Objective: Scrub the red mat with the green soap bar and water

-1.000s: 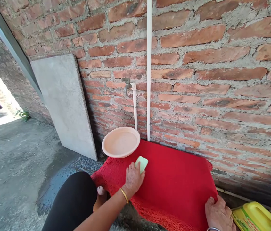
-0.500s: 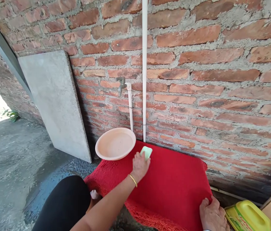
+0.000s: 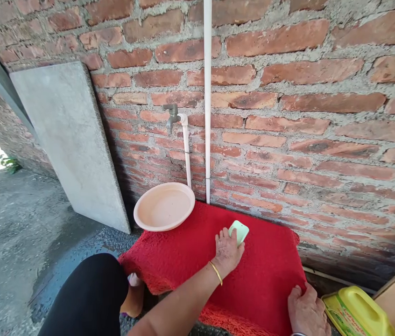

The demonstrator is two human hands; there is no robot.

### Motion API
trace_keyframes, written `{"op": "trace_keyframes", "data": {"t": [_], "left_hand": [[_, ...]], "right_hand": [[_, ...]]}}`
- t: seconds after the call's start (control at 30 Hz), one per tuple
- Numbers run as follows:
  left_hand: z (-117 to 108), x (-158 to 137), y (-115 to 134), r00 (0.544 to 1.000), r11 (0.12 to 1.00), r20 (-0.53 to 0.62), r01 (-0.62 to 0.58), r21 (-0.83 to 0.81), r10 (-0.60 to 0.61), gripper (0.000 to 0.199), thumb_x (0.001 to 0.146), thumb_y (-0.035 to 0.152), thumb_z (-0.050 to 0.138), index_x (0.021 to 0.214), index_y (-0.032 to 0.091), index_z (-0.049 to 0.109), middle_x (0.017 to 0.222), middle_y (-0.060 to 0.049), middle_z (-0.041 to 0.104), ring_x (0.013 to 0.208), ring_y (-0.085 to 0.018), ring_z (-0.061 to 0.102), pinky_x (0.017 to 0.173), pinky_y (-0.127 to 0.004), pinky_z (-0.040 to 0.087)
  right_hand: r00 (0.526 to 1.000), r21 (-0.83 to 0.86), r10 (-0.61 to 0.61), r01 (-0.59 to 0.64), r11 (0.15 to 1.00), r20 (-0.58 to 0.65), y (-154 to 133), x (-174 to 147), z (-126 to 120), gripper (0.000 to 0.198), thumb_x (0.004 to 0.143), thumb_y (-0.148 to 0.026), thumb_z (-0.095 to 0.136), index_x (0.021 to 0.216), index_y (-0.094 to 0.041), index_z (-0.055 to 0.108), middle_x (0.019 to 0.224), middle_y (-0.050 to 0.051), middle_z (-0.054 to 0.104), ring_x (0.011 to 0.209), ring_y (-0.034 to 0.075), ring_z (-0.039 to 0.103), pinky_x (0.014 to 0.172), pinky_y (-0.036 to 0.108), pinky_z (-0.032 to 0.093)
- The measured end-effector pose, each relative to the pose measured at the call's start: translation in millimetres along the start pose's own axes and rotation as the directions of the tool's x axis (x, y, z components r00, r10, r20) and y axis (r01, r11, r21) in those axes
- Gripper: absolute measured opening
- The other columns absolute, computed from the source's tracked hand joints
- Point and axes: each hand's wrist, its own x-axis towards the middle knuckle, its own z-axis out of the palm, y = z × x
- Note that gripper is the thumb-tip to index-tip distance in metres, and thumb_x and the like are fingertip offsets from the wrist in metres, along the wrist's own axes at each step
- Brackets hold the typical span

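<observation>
A red mat with a shaggy edge lies smooth side up over a low support that it hides. My left hand, with a gold bracelet at the wrist, is closed around a pale green scrub brush and presses it flat on the mat. The brush's back has a small hole at its far end; its bristles are hidden. At the mat's right edge, my right hand grips the cloth, with the thumb on top. A pale pink basin sits at the mat's far left corner.
A grey tap on a white pipe juts from the brick wall above the basin. A concrete slab leans at left, beside wet ground. Beside my right hand lies a yellow detergent jug. My knee is at lower left.
My left hand has slid the scrub brush to the right and slightly nearer across the mat. My right hand stays at the mat's edge. The view has shifted slightly.
</observation>
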Motion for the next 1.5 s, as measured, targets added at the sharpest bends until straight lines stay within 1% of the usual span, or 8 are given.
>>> {"op": "trace_keyframes", "data": {"t": [0.27, 0.43, 0.67, 0.87, 1.07, 1.17, 1.33, 1.5], "left_hand": [[-37, 81, -74, 0.957, 0.958, -0.091, 0.28, 0.054, -0.275, 0.051, 0.096, 0.04, 0.05, 0.139, 0.014, 0.052, 0.126, -0.019, 0.054, 0.114, -0.031, 0.054, 0.091, -0.041, 0.044], [-33, 97, -77, 0.929, 0.931, -0.097, 0.363, 0.038, -0.358, 0.05, 0.094, 0.038, 0.05, 0.134, 0.008, 0.054, 0.127, -0.024, 0.053, 0.116, -0.034, 0.053, 0.09, -0.044, 0.044], [-2, 85, 8, 0.963, 0.964, -0.05, 0.266, -0.001, -0.266, 0.054, 0.092, 0.041, 0.055, 0.138, 0.013, 0.054, 0.127, -0.02, 0.055, 0.115, -0.031, 0.054, 0.092, -0.044, 0.044], [21, 45, 118, 0.992, 0.993, 0.123, 0.006, -0.114, 0.009, 0.062, 0.091, 0.044, 0.053, 0.144, 0.012, 0.049, 0.142, -0.023, 0.049, 0.125, -0.034, 0.049, 0.102, -0.049, 0.038], [2, -6, 180, 0.841, 0.89, 0.358, -0.276, -0.363, 0.407, 0.057, 0.086, 0.056, 0.05, 0.129, 0.019, 0.061, 0.13, -0.016, 0.058, 0.117, -0.031, 0.054, 0.096, -0.045, 0.044], [-14, -10, 153, 0.87, 0.893, 0.33, -0.228, -0.389, 0.366, 0.059, 0.087, 0.061, 0.047, 0.131, 0.023, 0.061, 0.128, -0.014, 0.06, 0.115, -0.03, 0.056, 0.094, -0.042, 0.046], [-34, 9, 46, 0.989, 0.988, 0.149, 0.0, -0.155, 0.024, 0.048, 0.093, 0.048, 0.049, 0.13, 0.021, 0.062, 0.119, -0.013, 0.063, 0.109, -0.028, 0.059, 0.091, -0.039, 0.047], [-30, 17, -26, 0.976, 0.975, -0.012, 0.219, 0.037, -0.219, 0.051, 0.096, 0.041, 0.051, 0.139, 0.015, 0.055, 0.122, -0.018, 0.059, 0.113, -0.031, 0.057, 0.09, -0.041, 0.046]], "right_hand": [[1.0, -0.057, -0.001, 0.001, 0.998, 0.005, -7, -6, -4, 0.056, 0.099, -0.044, 0.023, 0.134, -0.012, 0.052, 0.115, 0.024, 0.067, 0.097, 0.035, 0.072, 0.087, 0.047, 0.055], [0.999, -0.074, -0.013, 0.01, 0.997, -0.043, -9, -9, -3, 0.052, 0.099, -0.041, 0.023, 0.131, -0.012, 0.053, 0.112, 0.022, 0.068, 0.096, 0.033, 0.072, 0.084, 0.045, 0.056], [0.999, -0.103, -0.013, 0.009, 0.995, -0.037, -7, -8, 0, 0.048, 0.1, -0.04, 0.028, 0.131, -0.012, 0.052, 0.111, 0.02, 0.069, 0.094, 0.033, 0.072, 0.084, 0.044, 0.056], [0.999, -0.134, -0.008, 0.004, 0.991, -0.033, -8, -8, 0, 0.046, 0.101, -0.037, 0.029, 0.133, -0.012, 0.05, 0.112, 0.02, 0.068, 0.095, 0.031, 0.072, 0.082, 0.042, 0.055], [0.999, -0.179, -0.046, 0.043, 0.983, -0.013, -3, -6, 4, 0.046, 0.102, -0.04, 0.028, 0.125, -0.01, 0.055, 0.105, 0.021, 0.068, 0.09, 0.032, 0.073, 0.078, 0.042, 0.056], [0.999, -0.135, -0.024, 0.018, 0.991, -0.043, -4, -7, 3, 0.045, 0.1, -0.039, 0.032, 0.127, -0.01, 0.054, 0.107, 0.021, 0.068, 0.092, 0.032, 0.072, 0.079, 0.042, 0.056], [0.999, 0.031, 0.047, -0.047, 0.998, -0.003, -7, -6, 0, 0.049, 0.098, -0.039, 0.032, 0.133, -0.013, 0.053, 0.118, 0.022, 0.066, 0.102, 0.035, 0.07, 0.088, 0.047, 0.054], [0.995, 0.268, 0.086, -0.097, 0.959, 0.051, 4, 2, 3, 0.057, 0.095, -0.044, 0.029, 0.137, -0.014, 0.053, 0.129, 0.023, 0.062, 0.112, 0.036, 0.065, 0.094, 0.049, 0.051]]}}
